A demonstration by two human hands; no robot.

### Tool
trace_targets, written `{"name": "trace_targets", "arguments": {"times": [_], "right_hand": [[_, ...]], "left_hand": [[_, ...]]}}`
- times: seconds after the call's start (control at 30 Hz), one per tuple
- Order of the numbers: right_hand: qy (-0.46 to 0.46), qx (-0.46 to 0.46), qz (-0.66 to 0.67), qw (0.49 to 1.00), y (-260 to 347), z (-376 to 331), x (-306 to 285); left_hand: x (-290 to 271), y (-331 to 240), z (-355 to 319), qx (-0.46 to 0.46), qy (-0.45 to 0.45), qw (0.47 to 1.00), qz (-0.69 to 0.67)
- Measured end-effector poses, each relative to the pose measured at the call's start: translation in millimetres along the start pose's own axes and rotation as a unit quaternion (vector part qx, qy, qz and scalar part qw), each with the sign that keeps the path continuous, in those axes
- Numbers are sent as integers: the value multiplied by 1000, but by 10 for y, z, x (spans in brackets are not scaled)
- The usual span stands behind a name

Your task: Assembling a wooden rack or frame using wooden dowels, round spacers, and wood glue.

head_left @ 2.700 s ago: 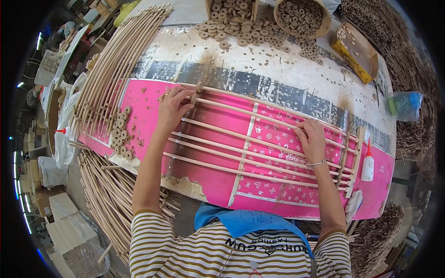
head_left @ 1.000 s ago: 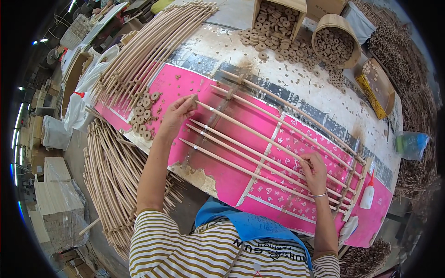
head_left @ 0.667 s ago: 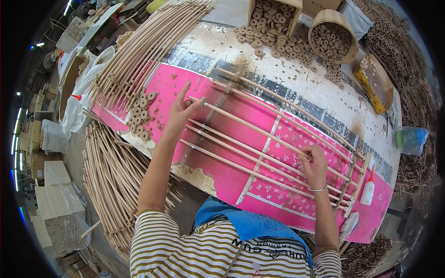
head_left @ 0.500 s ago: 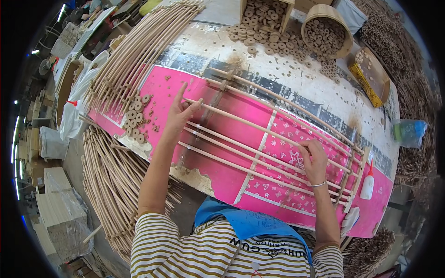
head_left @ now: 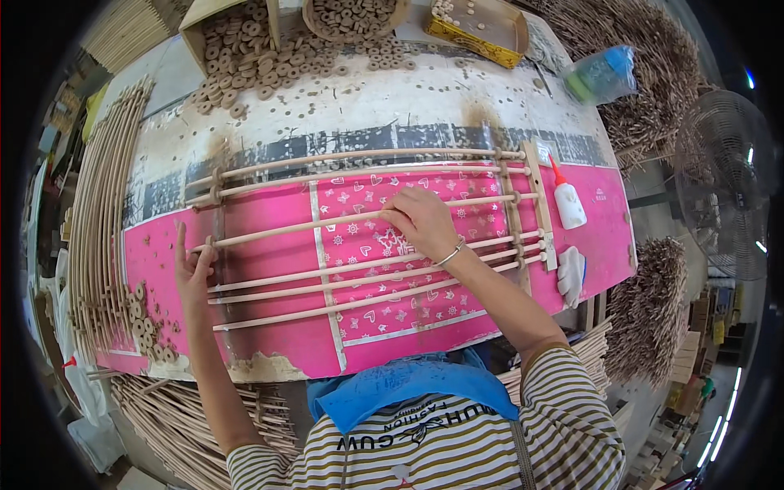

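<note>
Pale wooden rods lie side by side across a pink sheet, their right ends at a flat wooden crosspiece (head_left: 541,204). My right hand (head_left: 420,220) pinches the middle of one wooden rod (head_left: 286,230) between thumb and fingertips. At that rod's left end is my left hand (head_left: 194,273), thumb and lower fingers closed about the tip while the index finger points away. Whether a small ring sits in its fingers is hard to make out. Wooden rings (head_left: 216,186) are threaded on the two farthest rods, and another ring (head_left: 516,196) is near the held rod's right end.
A red-tipped white glue bottle (head_left: 569,204) and a white glove (head_left: 571,276) lie right of the rods. Loose wooden rings (head_left: 253,65) spill from a box and a round tub at the back. Bundled rods (head_left: 102,212) lie left; a fan (head_left: 723,184) stands far right.
My head view has turned, so the rods now run nearly level across it and the fan has come into sight. Both hands stay on the same rod.
</note>
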State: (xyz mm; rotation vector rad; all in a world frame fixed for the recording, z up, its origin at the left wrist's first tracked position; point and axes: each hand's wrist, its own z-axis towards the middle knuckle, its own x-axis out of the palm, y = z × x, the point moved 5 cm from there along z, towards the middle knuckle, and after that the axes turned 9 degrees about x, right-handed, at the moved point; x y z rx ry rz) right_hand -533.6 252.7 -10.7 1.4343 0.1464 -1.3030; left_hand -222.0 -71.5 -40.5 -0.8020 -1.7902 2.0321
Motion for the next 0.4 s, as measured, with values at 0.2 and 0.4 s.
{"name": "trace_targets", "arguments": {"times": [0.2,0.4], "right_hand": [[6,-5,17,1000,-7,17,56],[38,16,23,999,-54,59,155]], "left_hand": [[-29,47,-1,-2,-7,1000,-7],[-102,87,26,-23,17,1000,4]]}}
